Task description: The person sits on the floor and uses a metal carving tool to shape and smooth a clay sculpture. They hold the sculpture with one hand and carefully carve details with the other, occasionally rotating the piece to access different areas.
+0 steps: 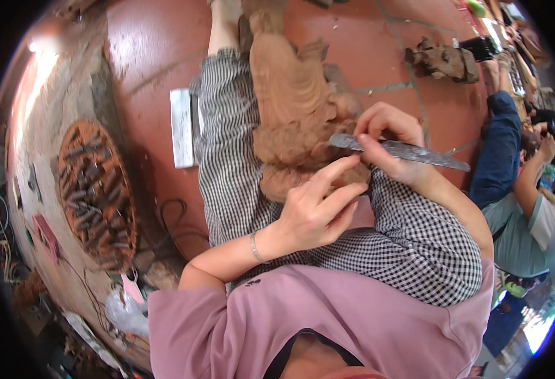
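A reddish-brown carved wooden figure with draped folds and a lumpy carved base lies between my legs, its base toward me. In my right hand is a long, flat, grey strip, pinched between thumb and fingers. It tapers at its right end, and its left end reaches over the base; whether it is a file or folded sandpaper I cannot tell. My left hand, a bracelet at its wrist, is open with fingers spread beside the base. Its index fingertip comes close to the strip; contact is unclear.
At left, an oval tray holds many carving tools on a wooden slab. A white rectangular block lies beside my left leg. Another carved wood piece rests on the red tiles at far right, near a seated person.
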Available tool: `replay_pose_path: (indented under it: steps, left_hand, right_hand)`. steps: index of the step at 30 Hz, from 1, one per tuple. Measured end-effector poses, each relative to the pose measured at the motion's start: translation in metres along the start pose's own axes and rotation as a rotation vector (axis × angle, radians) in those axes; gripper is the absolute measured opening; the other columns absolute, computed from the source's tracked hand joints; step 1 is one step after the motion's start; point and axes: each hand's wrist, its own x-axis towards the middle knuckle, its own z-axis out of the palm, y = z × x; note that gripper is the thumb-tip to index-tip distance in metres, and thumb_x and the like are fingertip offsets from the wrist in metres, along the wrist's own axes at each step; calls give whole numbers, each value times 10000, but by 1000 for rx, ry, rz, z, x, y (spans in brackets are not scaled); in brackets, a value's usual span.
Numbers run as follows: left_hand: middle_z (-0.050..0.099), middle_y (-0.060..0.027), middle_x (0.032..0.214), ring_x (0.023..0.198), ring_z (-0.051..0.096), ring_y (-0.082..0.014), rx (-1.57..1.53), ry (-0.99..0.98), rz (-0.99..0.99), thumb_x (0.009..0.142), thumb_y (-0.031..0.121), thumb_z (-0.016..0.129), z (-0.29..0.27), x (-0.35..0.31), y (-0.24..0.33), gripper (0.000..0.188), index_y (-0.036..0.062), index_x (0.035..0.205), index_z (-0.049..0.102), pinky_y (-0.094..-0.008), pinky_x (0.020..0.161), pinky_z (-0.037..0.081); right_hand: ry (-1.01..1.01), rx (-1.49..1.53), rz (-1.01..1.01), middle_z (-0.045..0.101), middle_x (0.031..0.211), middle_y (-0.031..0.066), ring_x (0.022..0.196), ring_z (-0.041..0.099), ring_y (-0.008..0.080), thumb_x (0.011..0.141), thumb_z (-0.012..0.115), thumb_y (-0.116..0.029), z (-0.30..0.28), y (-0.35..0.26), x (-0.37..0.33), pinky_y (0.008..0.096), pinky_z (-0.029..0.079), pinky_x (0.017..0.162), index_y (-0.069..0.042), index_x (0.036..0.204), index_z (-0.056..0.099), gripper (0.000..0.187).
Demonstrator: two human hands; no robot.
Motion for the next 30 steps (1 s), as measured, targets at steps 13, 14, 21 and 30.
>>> replay_pose_path:
  steps: [13,14,21,30]
  left_hand:
    - [553,-277,1349,813,718,-224,110,229,24,725,-39,683,20,-20,-19,310,6,1031,683,-285,674,587]
    - [548,-278,1356,824,717,-224,88,270,13,721,-40,683,21,-19,-20,304,1,1022,674,-284,679,586]
    - [499,-323,1392,835,733,-228,194,142,-38,711,-19,695,18,-16,-17,245,7,954,694,-281,652,585]
    - [488,-327,1403,846,729,-210,258,117,-46,667,22,709,17,-17,-16,226,35,892,716,-264,625,574]
  right_hand:
    - [-28,113,154,650,902,75,751,600,101,824,730,-12,10,4,2,224,487,639,-28,774,556,182]
    - [-22,125,175,650,906,73,748,600,100,824,733,-16,13,3,4,224,488,640,-27,776,556,184]
    - [-120,-96,25,659,896,112,758,613,114,830,703,34,7,6,7,234,479,637,-9,740,540,191]
    - [-76,-140,-65,647,759,87,679,616,155,768,727,29,15,3,15,267,470,597,-7,695,547,197]
